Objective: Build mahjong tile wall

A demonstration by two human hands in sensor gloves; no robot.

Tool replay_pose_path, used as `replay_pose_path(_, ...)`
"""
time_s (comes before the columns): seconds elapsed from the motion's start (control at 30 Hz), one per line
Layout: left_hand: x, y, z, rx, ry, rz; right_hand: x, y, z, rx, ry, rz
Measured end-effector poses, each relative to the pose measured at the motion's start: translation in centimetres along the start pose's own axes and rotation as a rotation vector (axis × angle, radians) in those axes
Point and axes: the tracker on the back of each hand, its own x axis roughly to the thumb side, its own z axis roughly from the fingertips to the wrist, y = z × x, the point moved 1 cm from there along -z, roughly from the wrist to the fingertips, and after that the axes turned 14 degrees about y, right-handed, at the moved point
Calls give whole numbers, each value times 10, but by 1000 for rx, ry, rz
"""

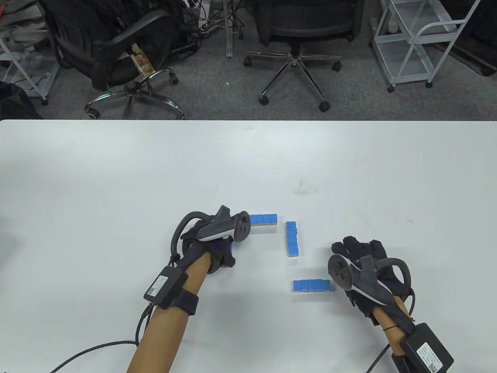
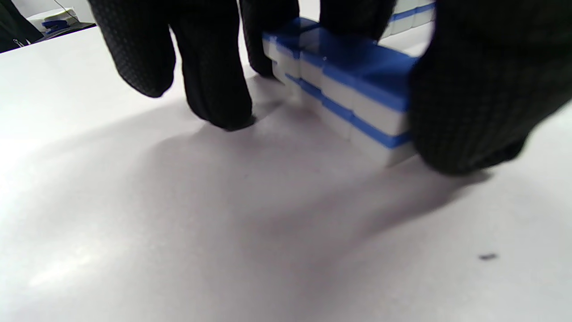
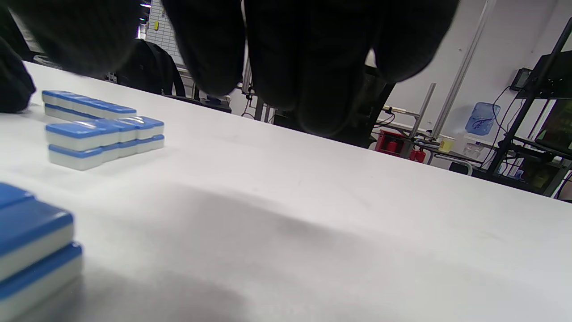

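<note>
Blue-topped white mahjong tiles stand in two-layer rows on the white table [image 1: 116,175]. My left hand [image 1: 213,248] grips the left row [image 2: 348,85] end to end, thumb [image 2: 469,112] on its near end and fingers at the far end; in the table view this row is almost hidden under the hand. A back row [image 1: 264,219], a right-hand row [image 1: 292,239] and a front row [image 1: 311,285] lie apart from one another. My right hand [image 1: 355,248] hovers just right of the front row [image 3: 31,250], fingers relaxed and holding nothing.
Beyond the table's far edge are office chairs [image 1: 295,39] and a white wire cart [image 1: 419,42] on the carpet. Glove cables [image 1: 97,349] trail off the near edge. Bare white tabletop spreads on all sides of the tiles.
</note>
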Motion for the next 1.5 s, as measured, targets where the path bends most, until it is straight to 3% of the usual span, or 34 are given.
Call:
replay_pose_path(0.93,-4,-4,-1,-28,-24,53,0,2,1,30,-14,6)
replay_pose_path(1.5,-17,10,12,-10,-50,112,0,3,2,52,-15,9)
